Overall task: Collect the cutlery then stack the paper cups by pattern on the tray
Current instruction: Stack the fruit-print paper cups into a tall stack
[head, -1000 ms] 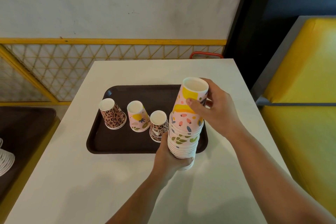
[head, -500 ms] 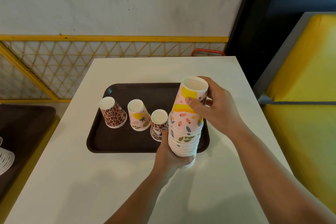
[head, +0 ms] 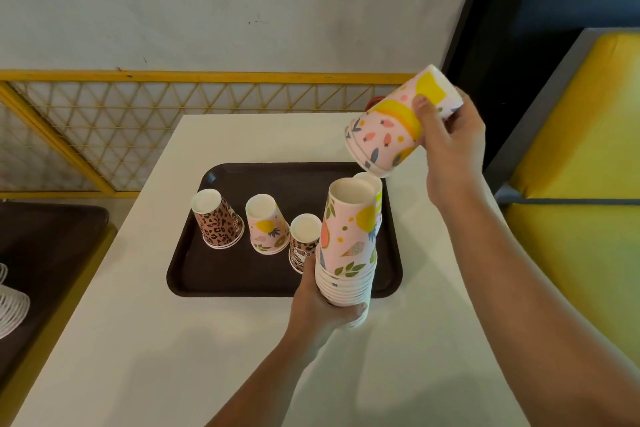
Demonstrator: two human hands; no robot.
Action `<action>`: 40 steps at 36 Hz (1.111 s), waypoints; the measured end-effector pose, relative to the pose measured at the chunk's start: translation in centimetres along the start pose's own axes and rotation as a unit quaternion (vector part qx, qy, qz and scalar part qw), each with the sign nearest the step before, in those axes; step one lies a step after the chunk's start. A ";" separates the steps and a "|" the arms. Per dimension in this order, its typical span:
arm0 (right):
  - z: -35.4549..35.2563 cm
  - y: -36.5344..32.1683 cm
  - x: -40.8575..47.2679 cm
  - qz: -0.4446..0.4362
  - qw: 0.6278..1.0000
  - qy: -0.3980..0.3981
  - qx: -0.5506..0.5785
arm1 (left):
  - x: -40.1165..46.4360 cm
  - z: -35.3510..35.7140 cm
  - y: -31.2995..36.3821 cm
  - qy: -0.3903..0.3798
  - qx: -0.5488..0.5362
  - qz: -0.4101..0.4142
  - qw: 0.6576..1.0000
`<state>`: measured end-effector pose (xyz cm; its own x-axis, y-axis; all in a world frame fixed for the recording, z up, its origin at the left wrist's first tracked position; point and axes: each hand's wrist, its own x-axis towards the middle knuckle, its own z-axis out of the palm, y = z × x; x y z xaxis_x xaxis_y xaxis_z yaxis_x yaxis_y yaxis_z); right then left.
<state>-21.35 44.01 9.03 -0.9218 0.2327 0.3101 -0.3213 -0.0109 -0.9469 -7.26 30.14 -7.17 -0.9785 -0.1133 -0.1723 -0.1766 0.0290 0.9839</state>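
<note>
- Two bare hands work a pile of upturned paper cups over a dark brown tray (head: 221, 282) on a white table (head: 145, 350), in the single head view.
- The left hand (head: 320, 305) wraps its fingers around the bottom of a tall stack of fruit-print cups (head: 348, 250), held at the tray's near right corner.
- The right hand (head: 448, 142) holds a small nested set of fruit-print cups (head: 391, 128) tilted in the air above and to the right of the stack, thumb and fingers clamped on its sides, clear of the stack.
- Three upturned cups stand in a row on the tray: a leopard-print cup (head: 218, 224) at left, a fruit-print cup (head: 266, 229) in the middle, and a smaller leopard-print cup (head: 303, 239) just beside the stack.
- Another cup (head: 375, 185) peeks out behind the stack.
- A yellow bench (head: 585, 156) flanks the table at right.
</note>
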 end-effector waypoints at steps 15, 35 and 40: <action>0.8 10.0 -2.5 0.035 0.963 -0.089 -0.254 | 0.2 -0.4 0.3 -0.001 -0.008 0.004 1.000; -2.2 2.3 -7.8 -0.002 0.942 -0.262 -0.210 | -0.2 1.1 0.6 -0.009 0.024 -0.003 1.000; -2.4 1.7 -8.0 -0.008 0.945 -0.256 -0.205 | -0.4 1.2 0.6 -0.011 0.024 0.000 1.000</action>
<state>-14.03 44.44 4.71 -0.9354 -0.2715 0.2265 -0.3222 0.3909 -0.8622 -7.11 31.42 -6.56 -0.9804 -0.0915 -0.1745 -0.1816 0.0765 0.9804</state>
